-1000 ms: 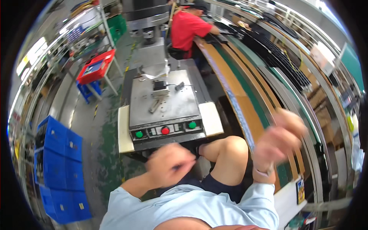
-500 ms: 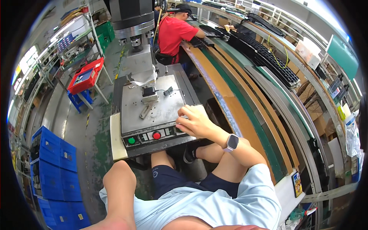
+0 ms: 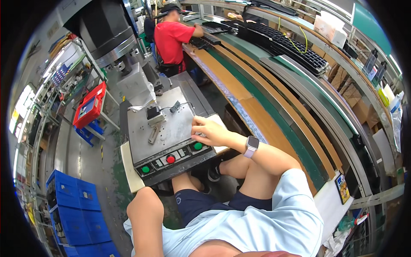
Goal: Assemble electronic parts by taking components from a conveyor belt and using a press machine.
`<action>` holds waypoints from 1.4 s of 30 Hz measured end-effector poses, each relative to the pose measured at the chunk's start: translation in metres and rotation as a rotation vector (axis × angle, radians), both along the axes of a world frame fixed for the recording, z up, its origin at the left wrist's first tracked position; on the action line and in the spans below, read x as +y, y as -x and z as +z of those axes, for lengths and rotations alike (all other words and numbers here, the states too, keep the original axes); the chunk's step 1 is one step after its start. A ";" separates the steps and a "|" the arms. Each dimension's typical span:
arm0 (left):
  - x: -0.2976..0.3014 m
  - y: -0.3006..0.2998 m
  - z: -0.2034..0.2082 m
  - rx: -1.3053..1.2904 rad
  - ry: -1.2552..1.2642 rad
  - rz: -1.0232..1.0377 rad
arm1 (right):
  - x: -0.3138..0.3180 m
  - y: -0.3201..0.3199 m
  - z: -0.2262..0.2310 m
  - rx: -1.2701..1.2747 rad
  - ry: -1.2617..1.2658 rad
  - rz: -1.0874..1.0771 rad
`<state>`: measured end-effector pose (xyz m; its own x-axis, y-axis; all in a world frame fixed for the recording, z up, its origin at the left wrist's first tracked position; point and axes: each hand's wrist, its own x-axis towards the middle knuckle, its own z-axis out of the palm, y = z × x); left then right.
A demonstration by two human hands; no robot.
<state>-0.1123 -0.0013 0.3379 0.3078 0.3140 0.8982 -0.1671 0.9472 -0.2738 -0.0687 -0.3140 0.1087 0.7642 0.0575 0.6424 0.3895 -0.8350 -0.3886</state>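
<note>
My right hand [image 3: 209, 131] rests at the near right edge of a flat grey metal machine plate [image 3: 139, 133]. Its fingers are curled in; whatever they hold, if anything, is hidden. Just below the fingertips is a green push button [image 3: 198, 146] on the front panel, with a red button [image 3: 171, 159] and another green button [image 3: 145, 169] further left. On the plate stands a small metal fixture [image 3: 156, 120] with a black block [image 3: 153, 112] on top. A dark small part with a wire [image 3: 175, 106] lies beside it. Only my bent left arm [image 3: 145, 214] shows; its hand is out of view.
A dark machine head [image 3: 105, 34] hangs over the plate's far side. Blue bins [image 3: 81, 201] stack at the left, near a red tray [image 3: 90, 107]. At right runs a long workbench [image 3: 239, 96] with black strips, where a person in a red shirt [image 3: 170, 40] works.
The view has swung, tilting the machine in the picture. My right hand stays by the plate's right edge, and the right green button below it now shows fully.
</note>
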 end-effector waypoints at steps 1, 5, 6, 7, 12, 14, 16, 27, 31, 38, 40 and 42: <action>-0.005 0.004 -0.002 0.044 0.046 -0.026 | -0.002 0.004 -0.001 0.022 -0.050 -0.003; -0.038 0.007 0.004 0.022 0.152 -0.211 | -0.004 0.012 0.004 0.074 -0.221 -0.013; -0.048 0.005 0.007 -0.015 0.185 -0.288 | -0.004 0.011 0.006 0.087 -0.279 -0.014; -0.052 0.003 0.007 -0.053 0.218 -0.362 | -0.003 0.010 0.006 0.100 -0.337 -0.014; -0.023 -0.002 -0.007 -0.087 -0.133 -0.115 | -0.014 0.019 0.004 0.106 -0.423 -0.070; -0.032 -0.005 -0.006 -0.094 0.013 -0.199 | -0.013 0.016 0.004 0.103 -0.420 -0.063; -0.046 -0.008 -0.003 -0.107 0.306 -0.375 | -0.011 0.013 0.004 0.098 -0.415 -0.058; -0.015 -0.011 -0.022 -0.307 0.162 -0.499 | -0.001 0.015 0.007 0.069 -0.370 -0.058; -0.011 -0.011 -0.022 -0.249 0.207 -0.438 | -0.005 0.017 0.008 0.090 -0.268 -0.092; -0.008 -0.009 -0.011 -0.120 0.249 -0.328 | -0.146 0.125 0.053 0.365 -0.289 -1.284; -0.003 -0.016 -0.009 -0.138 0.160 -0.173 | -0.189 0.187 0.032 0.630 -0.183 -1.641; -0.001 -0.021 -0.009 -0.156 0.075 -0.004 | -0.210 0.244 -0.001 0.631 -0.369 -1.669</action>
<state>-0.0910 -0.0019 0.3288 0.1677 0.3810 0.9093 -0.1135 0.9236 -0.3661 -0.3123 -0.5237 0.1080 -0.0279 -0.9973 0.0682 -0.9312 0.0011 -0.3645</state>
